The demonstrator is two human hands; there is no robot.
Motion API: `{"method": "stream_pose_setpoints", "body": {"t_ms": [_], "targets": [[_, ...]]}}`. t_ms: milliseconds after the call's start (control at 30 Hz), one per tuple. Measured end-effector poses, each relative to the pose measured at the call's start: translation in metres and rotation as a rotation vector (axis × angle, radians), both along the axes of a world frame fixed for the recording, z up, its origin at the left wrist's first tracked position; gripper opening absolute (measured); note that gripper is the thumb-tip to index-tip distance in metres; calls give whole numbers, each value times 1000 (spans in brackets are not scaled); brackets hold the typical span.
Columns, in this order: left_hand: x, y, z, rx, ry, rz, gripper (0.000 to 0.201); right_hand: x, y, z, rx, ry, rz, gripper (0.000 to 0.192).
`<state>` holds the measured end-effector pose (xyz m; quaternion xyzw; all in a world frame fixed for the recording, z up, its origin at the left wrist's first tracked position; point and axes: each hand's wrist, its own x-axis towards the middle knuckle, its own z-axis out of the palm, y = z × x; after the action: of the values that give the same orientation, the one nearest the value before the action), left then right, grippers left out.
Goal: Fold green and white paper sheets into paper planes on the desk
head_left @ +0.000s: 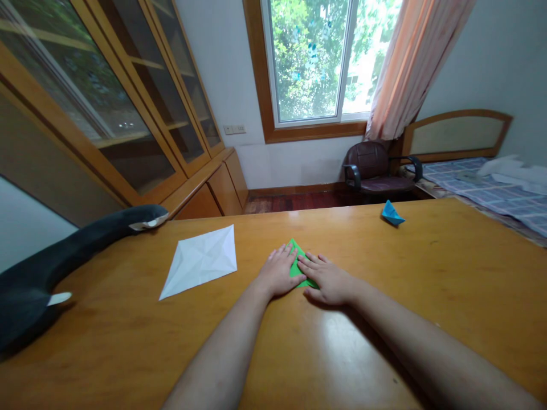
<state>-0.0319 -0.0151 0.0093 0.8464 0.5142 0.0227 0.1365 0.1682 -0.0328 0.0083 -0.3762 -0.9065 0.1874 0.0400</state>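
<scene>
Forearms [222, 347] come in from the near edge over the bench [290, 353], shiny yellow-brown wood. Left hand [276, 273] and right hand [329, 280] both palm down, side by side, grip released on each, fingers extended flat. Green paper [295, 270] lies mid-bench under the two hands, both touching it; tip points away, rest partly covered, so full shape can't be told. White sheet [200, 261] lies left of the left hand, well apart, creased, one corner toward the near left. Dark curved object [81, 242] with white patches along the bench's left side. Blue fold [391, 213], with a pointed peak, sits near the far edge, right of the hands. Past the bench: glass-door cabinet [194, 171] left, maroon chair [371, 165] with armrests, bed [504, 193] with plaid cover right. Farthest: pink curtain [419, 62] beside the window [307, 62], green leaves outside.
</scene>
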Motion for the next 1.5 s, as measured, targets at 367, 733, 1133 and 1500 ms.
{"method": "stream_pose_setpoints", "body": {"t_ms": [367, 733, 1133, 1500], "targets": [[0, 0, -1, -6, -17, 11, 84, 1, 0, -4, 12, 23, -9, 79], [-1, 5, -4, -6, -48, 36, 88, 3, 16, -3, 176, 287, -182, 42], [-2, 6, -5, 2, -60, 38, 87, 3, 15, -1, 248, 210, -108, 38], [-1, 7, -5, 11, -57, 14, 82, -3, 12, 3, 247, 90, -133, 36]]}}
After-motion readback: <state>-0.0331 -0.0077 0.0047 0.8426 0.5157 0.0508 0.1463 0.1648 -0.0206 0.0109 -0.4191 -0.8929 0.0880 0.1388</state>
